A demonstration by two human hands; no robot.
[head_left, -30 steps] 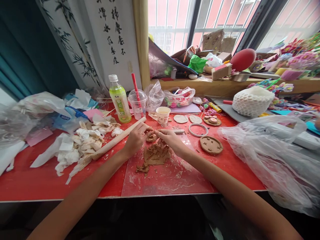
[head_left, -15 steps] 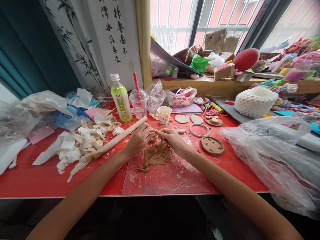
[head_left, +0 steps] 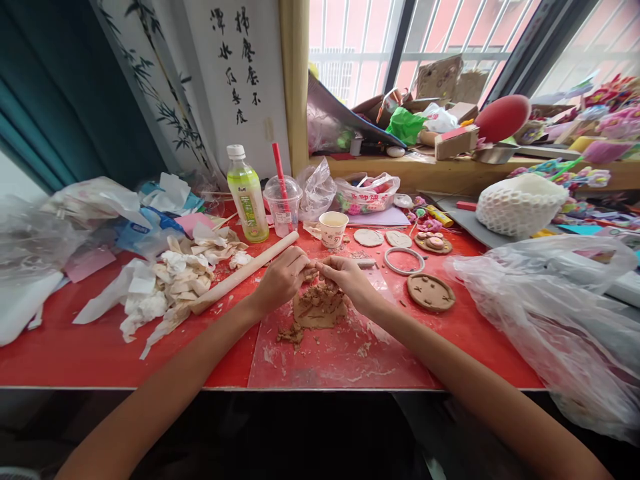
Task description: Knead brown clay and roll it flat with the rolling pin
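Two hands meet in the head view above a red bench [head_left: 115,363], their fingertips almost touching. The left hand [head_left: 283,279] has its fingers bunched and curled; the right hand [head_left: 353,281] reaches in with thumb and forefinger pinched. Each grip looks clamped on a small bit of clay [head_left: 311,271], which lies between the fingertips and is mostly hidden, so its shape cannot be told. Just below are a flat clay slab [head_left: 320,321] strewn with a crumbly heap [head_left: 323,293] and, at its near left corner, a loose clump [head_left: 291,333], all on a clear sheet [head_left: 345,373]. To the right lies a rimmed clay disc [head_left: 431,293], near a pale ring [head_left: 404,261].

The crumbs suggest that this clay breaks easily, so light, even pressure from thumb and forefinger seems best, turning the bit a little between presses rather than squeezing hard. Both wrists should stay steady and low over the slab, where scraps can drop without landing on the disc.

Against the frame from a second ago, the bench things sit further right in the picture, as though the camera has turned left. The left fingers are more tightly curled, while the slab and disc keep their places on the bench.
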